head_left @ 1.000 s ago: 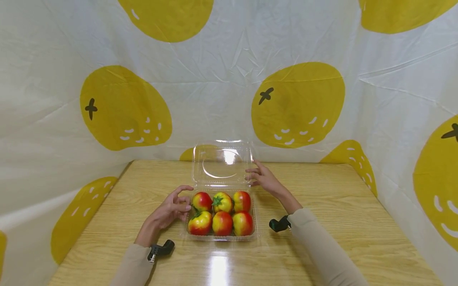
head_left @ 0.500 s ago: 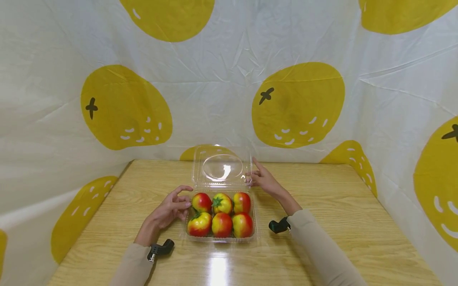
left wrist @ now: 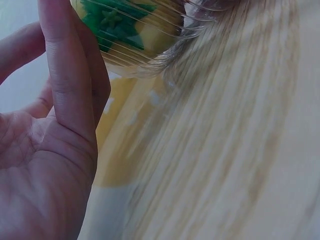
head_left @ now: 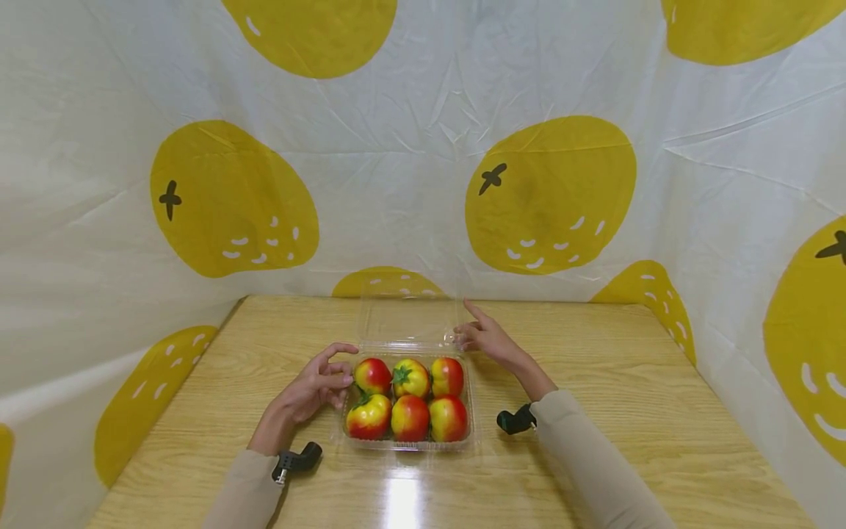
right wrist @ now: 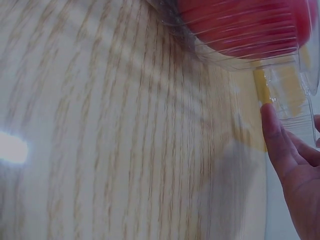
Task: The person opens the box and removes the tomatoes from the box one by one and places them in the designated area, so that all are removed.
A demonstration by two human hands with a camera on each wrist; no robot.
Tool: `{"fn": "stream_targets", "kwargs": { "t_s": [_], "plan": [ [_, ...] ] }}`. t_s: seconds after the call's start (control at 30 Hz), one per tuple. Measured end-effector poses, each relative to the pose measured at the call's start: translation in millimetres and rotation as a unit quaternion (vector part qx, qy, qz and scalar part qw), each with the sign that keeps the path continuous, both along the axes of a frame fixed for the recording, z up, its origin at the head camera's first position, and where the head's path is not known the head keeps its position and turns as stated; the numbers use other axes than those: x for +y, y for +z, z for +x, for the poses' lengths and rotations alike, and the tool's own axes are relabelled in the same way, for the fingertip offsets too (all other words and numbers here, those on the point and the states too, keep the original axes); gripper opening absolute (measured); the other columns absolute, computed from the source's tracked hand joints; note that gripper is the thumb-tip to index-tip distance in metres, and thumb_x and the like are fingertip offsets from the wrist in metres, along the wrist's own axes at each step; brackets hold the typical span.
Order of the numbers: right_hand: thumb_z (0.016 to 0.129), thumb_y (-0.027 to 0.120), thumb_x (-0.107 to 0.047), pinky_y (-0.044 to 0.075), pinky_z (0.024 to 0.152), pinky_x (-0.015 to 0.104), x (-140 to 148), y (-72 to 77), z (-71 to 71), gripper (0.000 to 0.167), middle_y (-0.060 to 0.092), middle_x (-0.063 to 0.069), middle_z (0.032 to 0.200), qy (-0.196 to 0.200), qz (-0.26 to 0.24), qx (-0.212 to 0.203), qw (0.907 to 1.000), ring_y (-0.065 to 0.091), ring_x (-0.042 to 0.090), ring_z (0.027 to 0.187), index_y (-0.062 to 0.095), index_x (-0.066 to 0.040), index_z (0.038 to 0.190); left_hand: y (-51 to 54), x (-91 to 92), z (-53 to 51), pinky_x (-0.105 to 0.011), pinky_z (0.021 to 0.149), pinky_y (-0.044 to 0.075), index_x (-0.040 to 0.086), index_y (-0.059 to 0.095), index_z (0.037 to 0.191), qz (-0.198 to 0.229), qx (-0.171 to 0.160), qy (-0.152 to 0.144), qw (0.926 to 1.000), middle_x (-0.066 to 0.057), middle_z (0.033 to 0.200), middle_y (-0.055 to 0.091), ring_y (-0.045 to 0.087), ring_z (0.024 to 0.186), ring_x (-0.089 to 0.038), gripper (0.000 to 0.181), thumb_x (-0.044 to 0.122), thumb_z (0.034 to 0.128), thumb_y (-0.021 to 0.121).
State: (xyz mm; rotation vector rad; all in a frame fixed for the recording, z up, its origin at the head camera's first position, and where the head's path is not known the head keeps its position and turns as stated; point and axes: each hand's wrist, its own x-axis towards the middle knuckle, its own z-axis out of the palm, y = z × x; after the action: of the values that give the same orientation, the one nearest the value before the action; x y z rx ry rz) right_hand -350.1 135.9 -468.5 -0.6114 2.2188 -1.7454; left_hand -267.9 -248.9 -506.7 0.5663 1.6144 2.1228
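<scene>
A clear plastic box with its lid raised at the back holds several red and yellow fruits, one with a green star-shaped top. The left hand is at the box's left side, fingers loosely bent, thumb by the wall; in the left wrist view that hand stands beside the ribbed wall. At the lid's right edge is the right hand, index finger extended, other fingertips at the edge near the hinge. In the right wrist view the hand touches the clear plastic.
The wooden table carries the box near its middle. A white curtain with yellow fruit prints hangs behind and at both sides. Black wrist devices sit on both wrists.
The lid has tilted farther back and its bright reflection is gone. My right hand has moved slightly down along the lid's edge. My left hand has barely moved.
</scene>
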Motion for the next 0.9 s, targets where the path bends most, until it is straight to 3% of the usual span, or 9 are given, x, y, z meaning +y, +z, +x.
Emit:
{"fn": "stream_targets", "kwargs": {
  "t_s": [0.13, 0.3, 0.63, 0.9],
  "plan": [
    [0.110, 0.038, -0.002, 0.062, 0.089, 0.036, 0.1, 0.6, 1.7, 0.066, 0.053, 0.047, 0.131, 0.004, 0.013, -0.002, 0.9999, 0.070, 0.036, 0.105, 0.000, 0.005, 0.163, -0.3, -0.3, -0.4, -0.025, 0.055, 0.060, 0.001, 0.032, 0.147, -0.003, -0.003, 0.000, 1.0000, 0.002, 0.088, 0.059, 0.064, 0.059, -0.010, 0.052, -0.006, 0.1000, 0.053],
    [0.110, 0.038, -0.003, 0.060, 0.082, 0.028, 0.6, -0.3, 1.5, 0.064, 0.055, 0.045, 0.130, 0.002, 0.028, -0.006, 0.9996, 0.069, 0.030, 0.100, 0.001, 0.005, 0.163, -0.3, -0.6, -0.3, -0.025, 0.055, 0.060, 0.001, 0.031, 0.148, -0.004, -0.003, -0.001, 1.0000, 0.002, 0.088, 0.059, 0.064, 0.058, -0.010, 0.053, -0.005, 0.1002, 0.053],
    [0.110, 0.038, -0.006, 0.061, 0.083, 0.035, -0.1, -0.5, 1.7, 0.064, 0.056, 0.043, 0.130, -0.003, 0.040, -0.016, 0.9991, 0.068, 0.022, 0.095, 0.003, 0.007, 0.162, -0.7, -0.5, -0.2, -0.025, 0.054, 0.060, -0.002, 0.029, 0.148, 0.000, 0.000, -0.004, 1.0000, 0.002, 0.088, 0.059, 0.064, 0.057, -0.010, 0.054, -0.006, 0.1000, 0.052],
    [0.106, 0.036, -0.004, 0.055, 0.075, 0.025, 0.0, -4.0, 2.1, 0.064, 0.061, 0.041, 0.123, -0.012, 0.057, -0.023, 0.9980, 0.062, 0.008, 0.082, 0.007, 0.009, 0.161, 0.1, 0.3, -0.1, -0.026, 0.055, 0.060, -0.001, 0.030, 0.148, 0.002, 0.000, -0.006, 1.0000, 0.002, 0.088, 0.059, 0.065, 0.058, -0.010, 0.054, -0.006, 0.1000, 0.053]
  ]
}}
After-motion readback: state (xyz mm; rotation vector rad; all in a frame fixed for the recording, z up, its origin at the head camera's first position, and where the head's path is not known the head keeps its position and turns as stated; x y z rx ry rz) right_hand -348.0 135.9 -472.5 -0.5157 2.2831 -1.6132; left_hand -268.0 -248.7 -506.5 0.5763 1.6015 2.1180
